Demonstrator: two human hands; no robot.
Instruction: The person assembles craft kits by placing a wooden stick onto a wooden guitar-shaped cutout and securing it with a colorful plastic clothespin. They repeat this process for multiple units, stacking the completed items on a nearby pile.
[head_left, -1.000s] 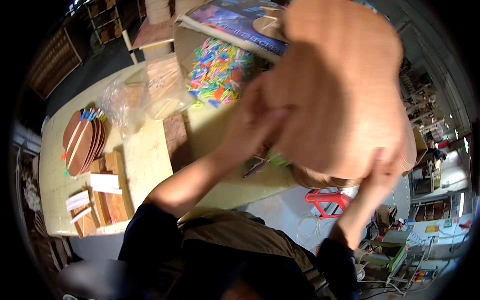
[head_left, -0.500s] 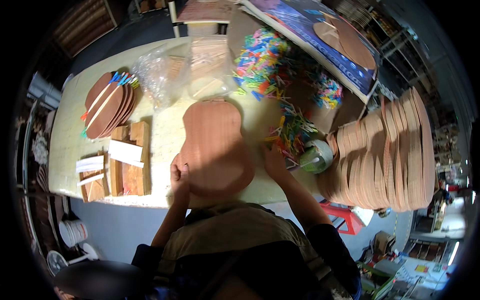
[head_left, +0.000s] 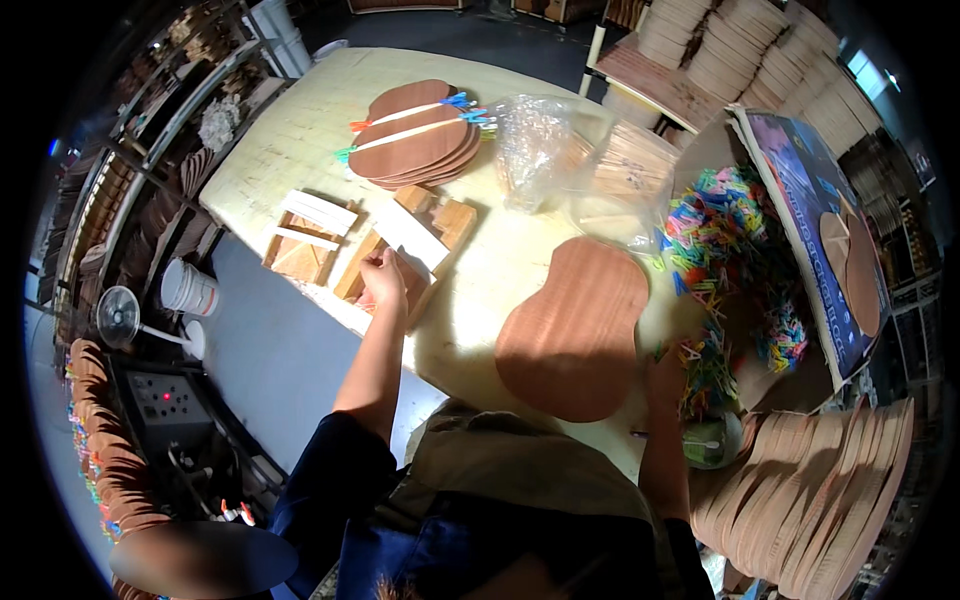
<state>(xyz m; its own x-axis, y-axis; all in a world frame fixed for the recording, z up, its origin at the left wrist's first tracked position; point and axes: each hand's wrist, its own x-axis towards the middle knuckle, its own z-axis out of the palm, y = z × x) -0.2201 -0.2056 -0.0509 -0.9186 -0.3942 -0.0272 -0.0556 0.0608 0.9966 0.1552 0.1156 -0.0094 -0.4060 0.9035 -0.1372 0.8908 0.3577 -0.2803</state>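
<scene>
A guitar-shaped wooden panel (head_left: 575, 330) lies flat on the pale table between my two hands. Over a wooden tray (head_left: 455, 225) to the left, my left hand (head_left: 383, 280) has its thumb and fingers pinched together at the lower edge of a white strip (head_left: 412, 235). Whatever is between those fingertips cannot be made out. My right hand (head_left: 667, 382) is in shadow at the panel's right, beside the near end of a heap of colourful small clothespins (head_left: 708, 370). Its fingers are too dark to read.
Stacked round-ended wooden panels (head_left: 415, 150) with clipped sticks lie farther back. Plastic bags (head_left: 540, 150) and a bundle of thin sticks (head_left: 625, 175) are beside them. A green round container (head_left: 712, 442) and a thick row of curved wooden panels (head_left: 800, 500) stand at the near right.
My view has swung left. My left hand has left the panel's edge and reached the wooden tray. The right hand stays near the clothespins; the panel lies on the table.
</scene>
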